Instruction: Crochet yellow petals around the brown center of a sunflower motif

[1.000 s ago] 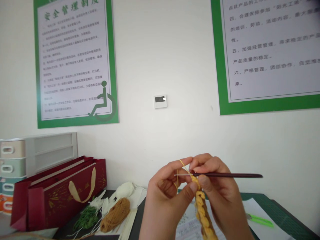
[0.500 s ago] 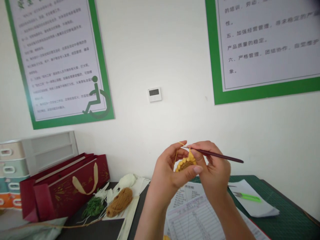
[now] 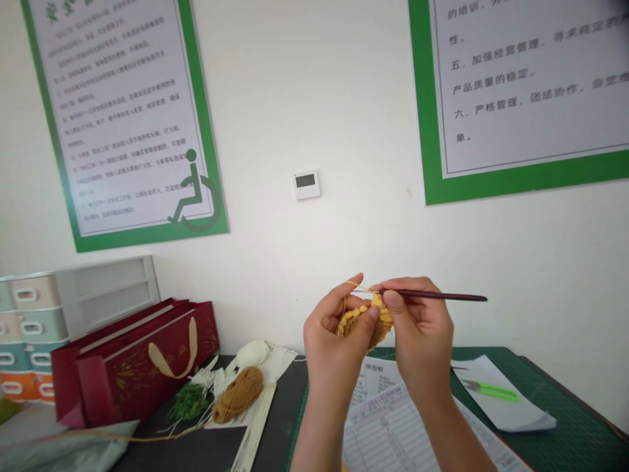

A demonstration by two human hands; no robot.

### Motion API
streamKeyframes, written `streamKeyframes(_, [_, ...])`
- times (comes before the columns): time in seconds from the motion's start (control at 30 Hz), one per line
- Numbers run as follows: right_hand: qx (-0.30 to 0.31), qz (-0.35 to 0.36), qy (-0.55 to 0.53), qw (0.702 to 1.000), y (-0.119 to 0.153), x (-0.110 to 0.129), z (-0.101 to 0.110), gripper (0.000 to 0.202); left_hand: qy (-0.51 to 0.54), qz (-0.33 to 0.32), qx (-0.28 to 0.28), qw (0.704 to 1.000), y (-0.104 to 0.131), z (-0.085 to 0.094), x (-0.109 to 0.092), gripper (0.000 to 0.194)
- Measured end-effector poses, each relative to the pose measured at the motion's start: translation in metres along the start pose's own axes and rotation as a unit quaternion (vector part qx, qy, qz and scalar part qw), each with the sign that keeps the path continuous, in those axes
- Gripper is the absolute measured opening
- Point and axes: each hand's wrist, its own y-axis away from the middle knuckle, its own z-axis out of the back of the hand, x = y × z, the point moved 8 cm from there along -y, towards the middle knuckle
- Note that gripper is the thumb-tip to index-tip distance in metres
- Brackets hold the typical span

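Observation:
Yellow and brown crochet work (image 3: 379, 331) is pinched between the thumb and fingers of my left hand (image 3: 334, 334). A strand of yellow yarn (image 3: 345, 303) runs over my raised left index finger. My right hand (image 3: 422, 328) grips a dark red crochet hook (image 3: 442, 296), its thin tip pointing left at the top edge of the work. The handle sticks out to the right, nearly level. Both hands are close together above the table, and my right fingertips are at the work's upper edge. Part of the piece is hidden behind my left thumb.
Printed sheets (image 3: 388, 432) lie under my forearms on a green cutting mat (image 3: 565, 400). Green-handled snips (image 3: 491, 391) rest on white paper at right. Brown yarn (image 3: 238, 394), green yarn (image 3: 188, 402) and white yarn (image 3: 253, 354) lie left, beside a dark red gift bag (image 3: 142, 367) and drawers (image 3: 37, 324).
The hook has turned from sloping down rightward to nearly level. My left thumb has drawn back onto the work, and more of the crochet piece shows below it. The view has shifted slightly.

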Motion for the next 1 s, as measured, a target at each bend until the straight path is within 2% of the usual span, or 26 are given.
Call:
streamKeyframes(0.17, [0.033,-0.034,-0.033,0.998,-0.002,-0.003,-0.007,0.007,-0.007,-0.005,0.003,1.000,-0.002,0.004,-0.004,0.045])
streamKeyframes(0.33, [0.118,-0.059,-0.024,0.991,-0.005,-0.004,-0.012,0.006,-0.026,0.007,-0.004,1.000,0.001,0.010,-0.013,0.043])
streamKeyframes(0.5, [0.206,-0.037,0.005,0.978,-0.004,0.001,-0.016,0.010,-0.040,0.009,0.020,0.999,0.008,0.010,-0.024,0.035])
streamKeyframes(0.57, [0.200,-0.039,-0.016,0.979,-0.004,0.004,-0.014,0.010,-0.032,0.012,0.034,0.999,0.010,0.008,-0.026,0.036])
streamKeyframes(0.67, [0.150,-0.057,-0.061,0.985,-0.004,0.005,-0.009,0.010,-0.017,-0.001,0.031,0.999,0.012,0.006,-0.029,0.043])
streamKeyframes(0.77, [0.112,-0.077,-0.106,0.985,-0.003,0.002,-0.005,0.012,-0.001,-0.015,0.006,1.000,0.013,0.005,-0.032,0.041])
streamKeyframes(0.9, [0.096,-0.113,-0.156,0.977,-0.001,-0.005,-0.006,0.017,0.016,-0.006,-0.030,0.999,0.015,0.004,-0.030,0.040])
streamKeyframes(1.0, [0.062,-0.153,-0.167,0.972,0.000,-0.009,-0.004,0.020,-0.041,-0.058,-0.037,0.997,0.016,0.004,-0.039,0.036])
